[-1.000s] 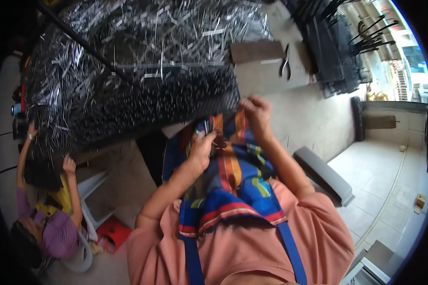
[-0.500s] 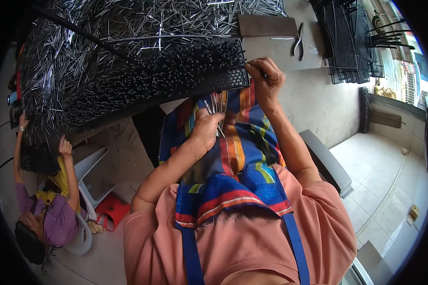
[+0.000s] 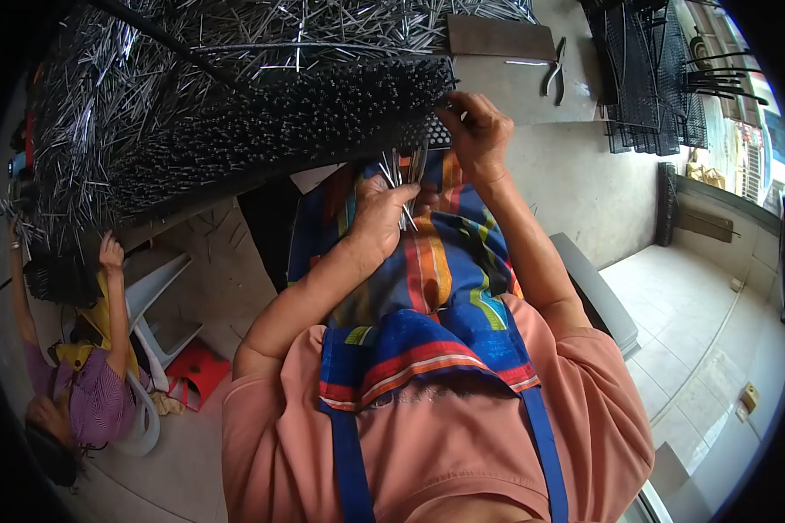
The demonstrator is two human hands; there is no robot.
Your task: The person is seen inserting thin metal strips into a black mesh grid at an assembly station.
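A bundle of thin metal rods [image 3: 391,171] stands in the grip of my left hand [image 3: 380,218], over my striped apron. Just beyond it lies a long black perforated panel [image 3: 437,132], densely filled with upright dark rods [image 3: 297,118]; some holes at its right end are bare. My right hand [image 3: 481,131] is at that right end, thumb and fingers pinched together among the outermost rods. What they pinch, if anything, is too small and dark to make out.
Loose metal rods [image 3: 227,30] are heaped behind the panel. Pliers [image 3: 555,74] and a brown flat plate [image 3: 500,37] lie to the right, near black mesh racks [image 3: 641,78]. At the left, a co-worker [image 3: 92,397] reaches toward the heap beside a white chair [image 3: 153,301].
My right hand has moved slightly left and away from me, from the panel's corner in over its rods. The left hand keeps its bundle. The co-worker's head and arms have shifted.
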